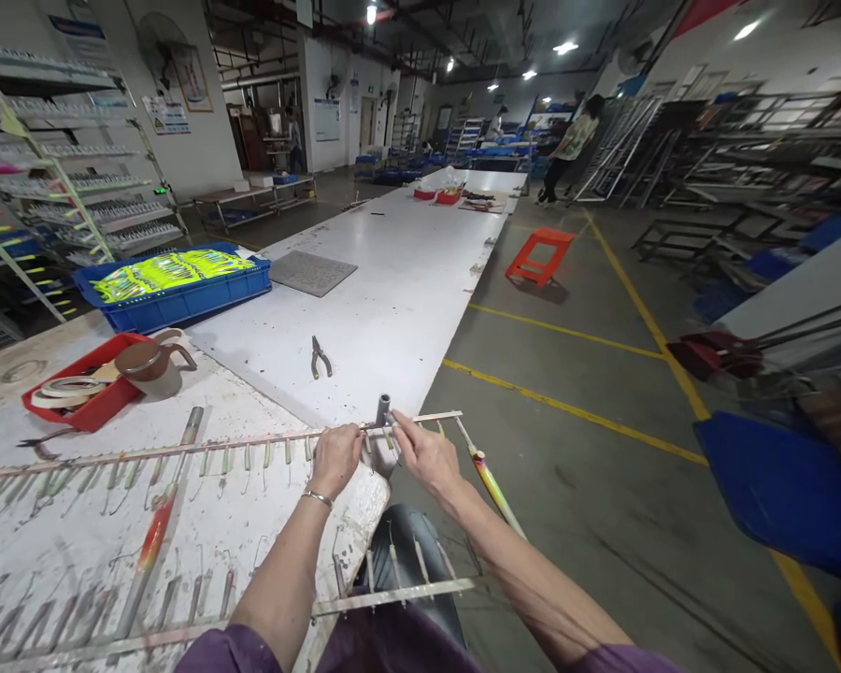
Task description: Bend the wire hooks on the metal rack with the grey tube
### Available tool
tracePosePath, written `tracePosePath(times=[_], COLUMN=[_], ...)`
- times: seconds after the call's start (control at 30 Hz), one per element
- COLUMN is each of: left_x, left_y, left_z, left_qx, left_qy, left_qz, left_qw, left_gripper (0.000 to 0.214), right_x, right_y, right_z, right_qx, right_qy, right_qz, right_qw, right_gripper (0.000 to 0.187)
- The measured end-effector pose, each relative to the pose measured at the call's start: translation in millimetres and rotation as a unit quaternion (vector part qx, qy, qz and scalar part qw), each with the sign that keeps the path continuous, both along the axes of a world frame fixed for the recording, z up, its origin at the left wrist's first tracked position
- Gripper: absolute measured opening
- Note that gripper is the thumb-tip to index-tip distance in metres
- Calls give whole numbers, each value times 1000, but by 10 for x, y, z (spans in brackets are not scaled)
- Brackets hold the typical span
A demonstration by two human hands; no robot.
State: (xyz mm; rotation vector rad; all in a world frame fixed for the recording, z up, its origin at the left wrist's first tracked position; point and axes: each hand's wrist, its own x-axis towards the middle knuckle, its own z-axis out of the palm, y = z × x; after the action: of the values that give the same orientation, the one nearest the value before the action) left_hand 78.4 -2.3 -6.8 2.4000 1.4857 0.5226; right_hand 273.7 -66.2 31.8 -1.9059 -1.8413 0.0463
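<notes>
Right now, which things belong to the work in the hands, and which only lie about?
In hand:
left hand and right hand on the long thin metal strip hung with hooks
grey upright metal post

Lying about:
dark steel pliers
brown plastic jug
blue plastic crate

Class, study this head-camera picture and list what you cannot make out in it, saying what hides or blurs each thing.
- Head view: what the left hand and right hand pinch at the metal strip; fingers cover it.
- Head view: the strip's far left end, cut off by the picture edge.
- Head view: contents of the blue crate; too blurred.
- Head view: wall posters; print too small.
</notes>
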Motion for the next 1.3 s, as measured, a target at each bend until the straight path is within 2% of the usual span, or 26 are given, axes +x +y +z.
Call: tracePosePath(times=[0.1, 0.13, 0.27, 0.33, 0.43, 0.5, 0.6, 0.67, 0.8, 0.93, 1.0, 1.17, 1.3], left_x=[-3, -2, 2, 3, 5, 5, 1, -1, 4, 6, -2, -63, -155], left_y=[-2, -2, -5, -9, -12, -13, -12, -9, -4, -15, -22, -6, -3], left_z=[-6, -5, 12, 23, 37, 42, 39, 35, 40, 66, 76, 128, 293], left_qx=[6, 6, 1, 2, 5, 5, 0, -3, -5, -16, -24, -75, -95], left_qy=[1, 2, 3, 3, 4, 3, -5, -10, -9, -9, -23, -109, -213], left_qz=[0, 1, 4, 3, 5, 8, 10, 9, 9, 7, 8, 20, 61], left_qw=[1000, 1000, 1000, 1000, 1000, 1000, 1000, 1000, 1000, 1000, 999, 991, 971], left_gripper=[20, 20, 20, 21, 21, 21, 21, 20, 21, 20, 20, 24, 30], right_x=[5, 3, 14, 39, 62, 57, 46, 46, 32, 29, 65, 214, 304], right_y=[0, 1, 17, 26, 39, 47, 45, 30, 10, 5, -37, -331, -650], right_z=[32, 33, -4, -26, -64, -93, -115, -108, -92, -91, -79, -70, -154], right_qx=[65, 67, -17, -6, 55, 40, -20, -13, 32, -42, -49, -17, 0], right_qy=[16, 9, -63, -71, -59, -72, -103, -100, -63, -47, -20, 134, 243], right_qz=[-15, -14, -5, -11, -2, 14, 11, -1, 9, 13, 2, -36, -90], right_qw=[998, 998, 998, 997, 997, 996, 994, 995, 997, 998, 999, 990, 966], right_gripper=[47, 48, 43, 44, 47, 48, 45, 46, 48, 44, 44, 52, 58])
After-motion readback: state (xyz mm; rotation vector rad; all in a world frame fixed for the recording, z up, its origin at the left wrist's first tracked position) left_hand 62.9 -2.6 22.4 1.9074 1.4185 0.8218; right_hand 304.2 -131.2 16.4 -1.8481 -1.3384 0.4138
